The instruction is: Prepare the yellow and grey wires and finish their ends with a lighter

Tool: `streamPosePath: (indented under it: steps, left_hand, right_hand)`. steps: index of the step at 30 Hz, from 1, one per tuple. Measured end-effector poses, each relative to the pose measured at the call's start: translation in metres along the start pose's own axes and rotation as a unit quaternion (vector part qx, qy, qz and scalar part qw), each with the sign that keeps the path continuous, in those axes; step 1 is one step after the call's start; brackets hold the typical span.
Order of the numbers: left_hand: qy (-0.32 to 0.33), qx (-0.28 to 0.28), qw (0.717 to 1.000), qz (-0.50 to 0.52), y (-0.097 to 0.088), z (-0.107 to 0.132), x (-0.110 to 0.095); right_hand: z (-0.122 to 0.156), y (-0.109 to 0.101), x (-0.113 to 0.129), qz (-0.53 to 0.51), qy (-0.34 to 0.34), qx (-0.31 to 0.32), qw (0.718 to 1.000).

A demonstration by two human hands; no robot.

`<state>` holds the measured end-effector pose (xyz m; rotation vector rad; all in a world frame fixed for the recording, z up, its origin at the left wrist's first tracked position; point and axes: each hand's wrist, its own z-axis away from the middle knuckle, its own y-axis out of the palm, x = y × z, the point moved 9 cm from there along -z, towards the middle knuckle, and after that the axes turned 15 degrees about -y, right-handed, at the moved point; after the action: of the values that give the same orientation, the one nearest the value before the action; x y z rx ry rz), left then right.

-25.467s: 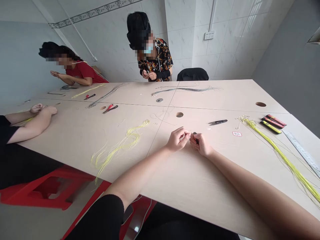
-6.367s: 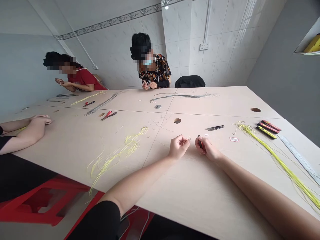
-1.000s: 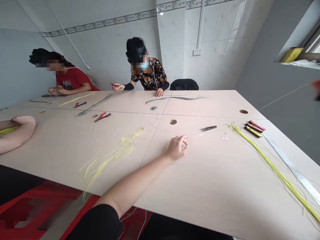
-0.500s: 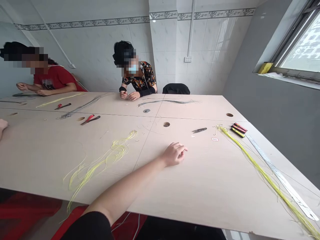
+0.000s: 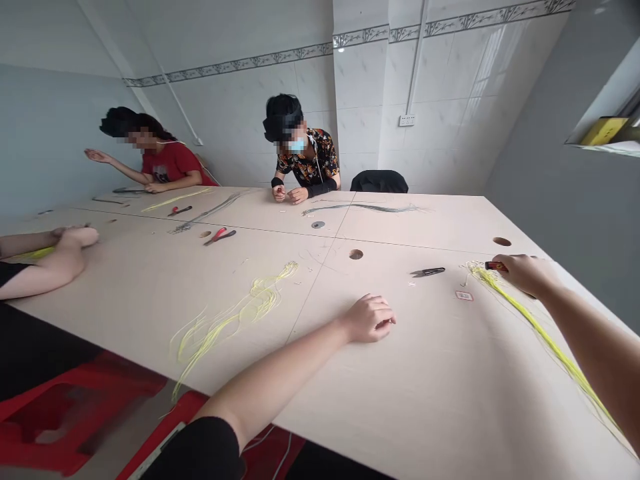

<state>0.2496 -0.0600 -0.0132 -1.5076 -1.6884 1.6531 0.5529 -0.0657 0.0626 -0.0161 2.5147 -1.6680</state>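
My left hand point(image 5: 371, 319) rests on the table, fingers curled in; what they hold, if anything, is hidden. At the far right, my right hand point(image 5: 529, 273) is closed over a small red-and-black lighter point(image 5: 495, 266), whose end sticks out past the fingers. Beside it lies a long bundle of yellow cords point(image 5: 530, 321), its knotted ends near the lighter. A pair of black thread snips point(image 5: 429, 272) and a small red-bordered label point(image 5: 464, 295) lie between my hands. To the left of my left hand spreads a looser bunch of yellow cords point(image 5: 267, 297).
Red-handled pliers point(image 5: 219, 237) and grey cord bundles point(image 5: 375, 207) lie farther back. The table has round holes, one point(image 5: 356, 254) near the middle. Two people sit across the table; another person's arms point(image 5: 65, 257) rest at the left. Red stools point(image 5: 60, 420) stand below the near edge.
My right hand has come into view from the right and closed on a lighter beside the yellow bundle. The view has turned left. My left hand stays curled on the table.
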Motion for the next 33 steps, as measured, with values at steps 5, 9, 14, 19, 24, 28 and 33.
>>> streamPosePath:
  steps: [5, 9, 14, 19, 24, 28, 33]
  left_hand:
    - [-0.006, 0.003, 1.000, -0.019, 0.004, 0.001, 0.001]
    - [-0.001, 0.018, 0.998, -0.065, 0.004, 0.000, -0.001]
    - [-0.123, 0.047, 0.976, -0.171, -0.033, -0.006, 0.038]
    - [-0.340, 0.013, 0.917, -0.208, -0.115, 0.028, 0.119]
    - [-0.416, 0.016, 0.881, -0.223, -0.149, 0.082, 0.174]
    - [-0.408, 0.031, 0.879, -0.244, -0.138, 0.096, 0.184]
    - [-0.397, -0.001, 0.883, -0.251, -0.133, 0.090, 0.180]
  right_hand:
    - [-0.004, 0.027, 0.004, -0.054, 0.120, 0.150, 0.980]
    - [-0.011, 0.025, 0.034, -0.197, 0.126, 0.075, 0.969]
    - [-0.016, 0.042, 0.103, -0.396, 0.045, -0.022, 0.917]
    - [-0.005, 0.072, 0.170, -0.536, -0.002, 0.041, 0.843]
    - [0.001, 0.079, 0.184, -0.535, -0.041, 0.074, 0.840]
    - [0.001, 0.084, 0.183, -0.538, -0.045, 0.093, 0.837]
    - [0.003, 0.085, 0.187, -0.557, -0.035, 0.112, 0.822]
